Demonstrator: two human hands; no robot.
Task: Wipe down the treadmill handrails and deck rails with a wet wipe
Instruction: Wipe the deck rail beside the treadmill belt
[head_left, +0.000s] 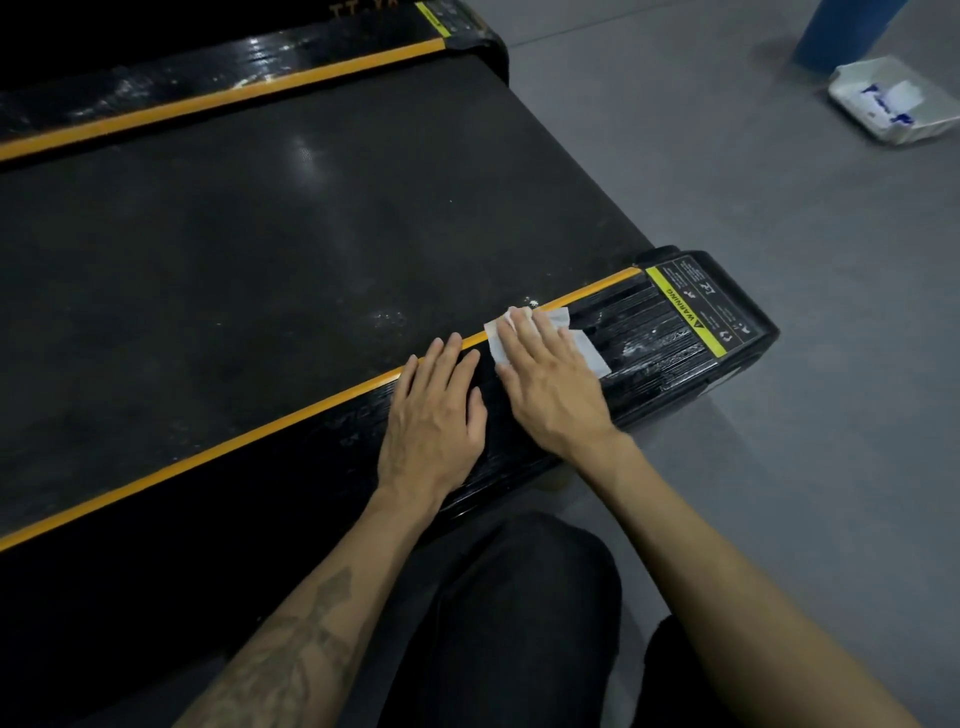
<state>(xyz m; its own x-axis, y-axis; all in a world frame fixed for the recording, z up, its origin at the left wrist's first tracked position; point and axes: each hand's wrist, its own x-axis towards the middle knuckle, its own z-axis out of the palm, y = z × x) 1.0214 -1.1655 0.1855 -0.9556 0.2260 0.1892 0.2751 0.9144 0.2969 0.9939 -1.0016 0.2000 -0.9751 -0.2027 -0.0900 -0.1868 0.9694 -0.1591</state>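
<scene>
A person's right hand (553, 387) presses a white wet wipe (540, 340) flat, fingers spread, against the black orange-striped treadmill deck rail (311, 457) near its yellow warning label (691, 317); the left hand (434, 415) rests open-palmed beside it.

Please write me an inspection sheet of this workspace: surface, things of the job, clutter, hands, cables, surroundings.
Surface: black near deck rail with orange stripe, whitish streaks near its end.
Job's things: white wet wipe flat on that rail.
Clutter: white wipe pack on the floor.
Hands: right hand pressing the wipe; left hand flat on the rail, empty.
Cables: nothing seen.
Surroundings: grey floor, dark belt, far rail.
</scene>
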